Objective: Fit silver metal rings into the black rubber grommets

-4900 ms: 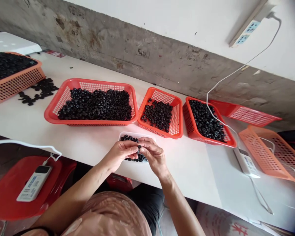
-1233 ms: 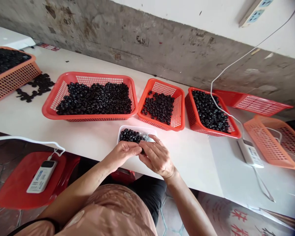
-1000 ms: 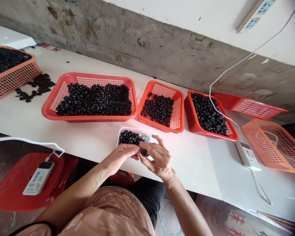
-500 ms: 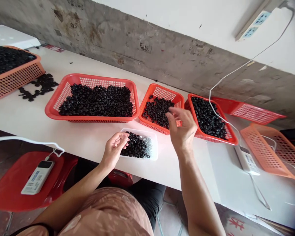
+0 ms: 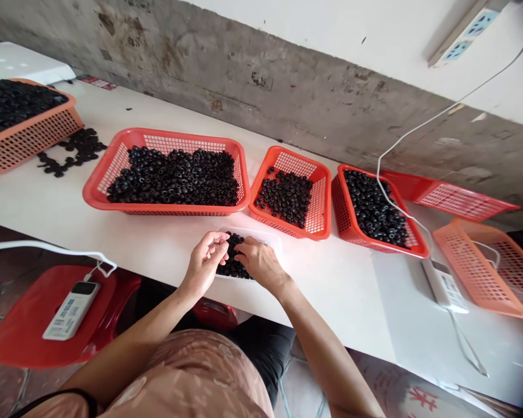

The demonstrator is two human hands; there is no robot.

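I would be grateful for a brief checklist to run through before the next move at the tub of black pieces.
1. Translucent white plastic tub resting on the white tabletop: ok.
2. Bare right hand at the small, black, ring-shaped pieces in the tub: ok.
3. Piece gripped by the right hand: cannot tell; the hand hides it.
4. Piece held in the bare left hand, at the tub's left side: cannot tell.
5. Small red plastic mesh basket behind the tub uncovered: ok.
6. Thin white cable clear of the rightmost filled red basket: not ok; it crosses it in view.
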